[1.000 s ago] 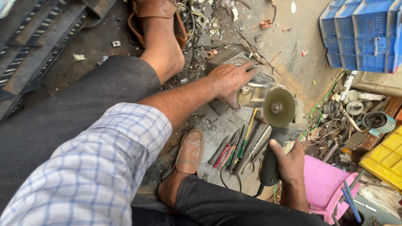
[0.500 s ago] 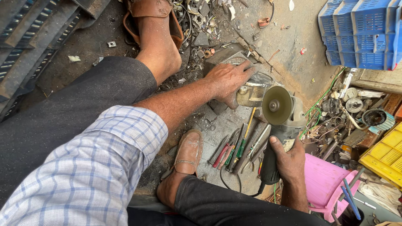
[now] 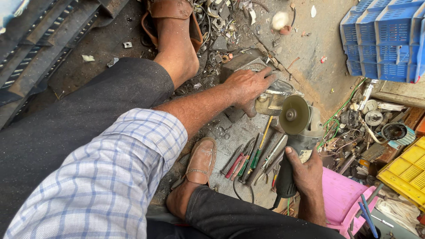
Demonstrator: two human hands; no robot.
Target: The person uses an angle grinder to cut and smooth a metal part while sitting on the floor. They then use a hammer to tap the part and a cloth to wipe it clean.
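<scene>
**Head view: grinder disc at a metal part on the workshop floor**

Head view, looking down past our own knees. The grinder (image 3: 295, 146) sits just right of centre, its round disc (image 3: 294, 115) facing up towards us and its dark body running down into our right hand (image 3: 305, 170). That hand is wrapped tight around the body, thumb on the left side of it, fingers curled under. The disc's upper left edge meets, or all but meets, a metal part (image 3: 271, 99) that lies on the floor; we cannot tell whether the two actually touch.

Our left hand (image 3: 248, 86) presses down on that part from above, fingers spread over its top and the thumb hooked on its near side, so the hand is clamped on it rather than loose. Under and behind the hand lies a grey block (image 3: 241, 64).

Just below the disc, a row of hand tools (image 3: 252, 159) lies on the floor, among them red and green handles. Left of them rests our right foot in a brown shoe (image 3: 199, 161); our left foot, in a brown sandal (image 3: 170, 13), is up at the top. A pink stool (image 3: 343, 199) stands at the right wrist, a yellow crate (image 3: 409, 170) further right, and blue crates (image 3: 385, 37) are stacked in the top right corner. Scrap parts and wire (image 3: 358, 128) litter the ground between them.
</scene>
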